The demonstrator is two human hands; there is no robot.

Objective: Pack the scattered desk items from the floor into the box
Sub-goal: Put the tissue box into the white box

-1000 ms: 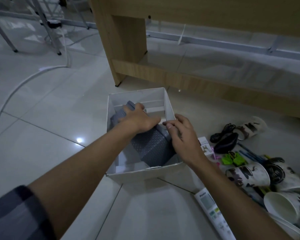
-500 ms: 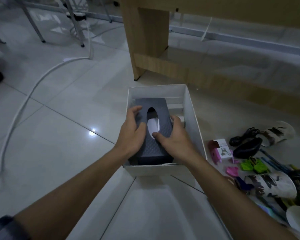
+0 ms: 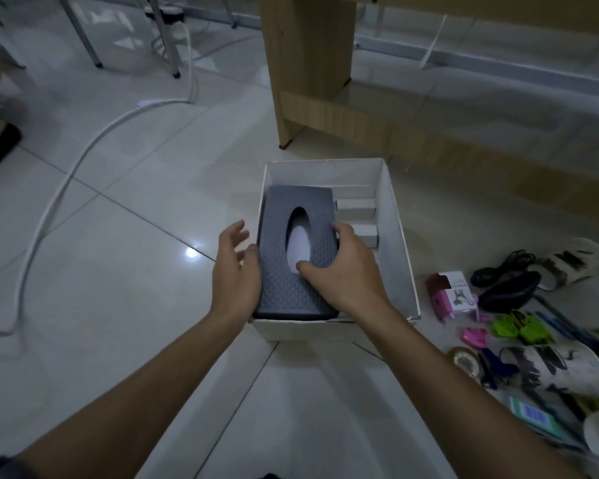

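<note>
Two bare hands meet at a dark grey textured tissue holder [image 3: 300,264] lying flat in the left half of the white cardboard box [image 3: 396,243]. Right hand [image 3: 346,271] presses spread fingers on its top; left hand [image 3: 234,267] hovers open at nine o'clock, fingers apart. Scattered items lie at three o'clock.

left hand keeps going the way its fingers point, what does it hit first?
Probably nothing close: the left hand points away along the outer left wall of the white cardboard box, over bare tile. Depth is unclear.
</note>
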